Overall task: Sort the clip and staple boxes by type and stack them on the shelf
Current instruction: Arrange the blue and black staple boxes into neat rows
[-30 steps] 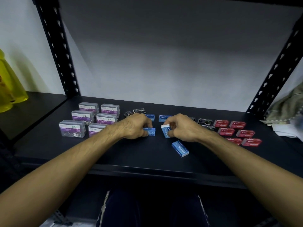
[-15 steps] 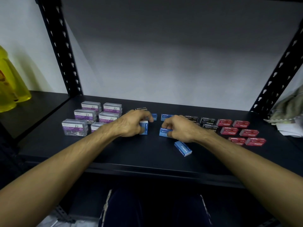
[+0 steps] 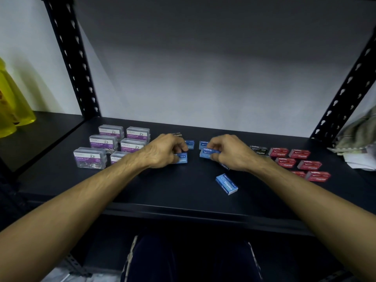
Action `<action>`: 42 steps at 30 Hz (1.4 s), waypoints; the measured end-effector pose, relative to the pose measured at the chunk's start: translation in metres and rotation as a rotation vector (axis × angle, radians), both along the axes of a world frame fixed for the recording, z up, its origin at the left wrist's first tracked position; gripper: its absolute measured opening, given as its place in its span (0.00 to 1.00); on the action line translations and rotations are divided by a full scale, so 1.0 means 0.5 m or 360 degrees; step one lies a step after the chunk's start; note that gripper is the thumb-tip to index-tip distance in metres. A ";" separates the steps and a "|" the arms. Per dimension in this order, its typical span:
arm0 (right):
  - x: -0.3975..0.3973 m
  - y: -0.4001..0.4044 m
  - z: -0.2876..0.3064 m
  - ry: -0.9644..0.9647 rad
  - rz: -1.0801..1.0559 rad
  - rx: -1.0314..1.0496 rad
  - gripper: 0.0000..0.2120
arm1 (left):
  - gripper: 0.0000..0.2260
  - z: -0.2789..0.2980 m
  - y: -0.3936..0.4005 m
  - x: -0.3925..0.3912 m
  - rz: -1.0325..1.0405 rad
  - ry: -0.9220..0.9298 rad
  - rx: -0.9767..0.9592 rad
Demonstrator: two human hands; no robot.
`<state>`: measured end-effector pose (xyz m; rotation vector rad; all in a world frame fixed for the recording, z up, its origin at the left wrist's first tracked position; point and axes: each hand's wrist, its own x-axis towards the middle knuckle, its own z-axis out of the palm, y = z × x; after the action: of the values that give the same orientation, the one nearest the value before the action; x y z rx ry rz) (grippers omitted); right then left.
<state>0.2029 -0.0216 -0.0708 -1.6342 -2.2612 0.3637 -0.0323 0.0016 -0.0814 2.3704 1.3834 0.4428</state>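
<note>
Blue staple box [image 3: 181, 158] now lies flat under the left hand [image 3: 162, 152], fingers curled round it (it stood upright before). Right hand [image 3: 228, 152] still pinches another blue box [image 3: 205, 153], set atop a second.

Head camera looks down, close over shelf [image 3: 183, 192].

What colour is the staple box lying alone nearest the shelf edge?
Blue, with white lettering; the staple box shows clearly in the head view.

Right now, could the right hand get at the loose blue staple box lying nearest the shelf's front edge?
Probably yes. The loose blue staple box lies alone just below the right hand, with bare shelf around it, though that hand holds another blue box.
</note>
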 end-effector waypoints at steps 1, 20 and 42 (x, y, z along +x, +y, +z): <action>0.000 0.005 0.006 0.0022 -0.0027 0.0031 0.08 | 0.14 0.004 0.005 0.002 0.0012 0.0008 0.0022; -0.010 0.056 -0.035 -0.0270 -0.0010 0.0013 0.12 | 0.13 0.004 0.050 0.063 -0.0037 0.0216 0.0155; -0.003 0.052 -0.007 -0.0069 -0.0005 0.0020 0.12 | 0.11 0.040 0.052 0.026 -0.0038 0.0156 0.0229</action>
<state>0.2016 0.0044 -0.0742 -1.6551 -2.2876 0.3157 -0.0192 0.0277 -0.0612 2.5529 1.4070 0.4386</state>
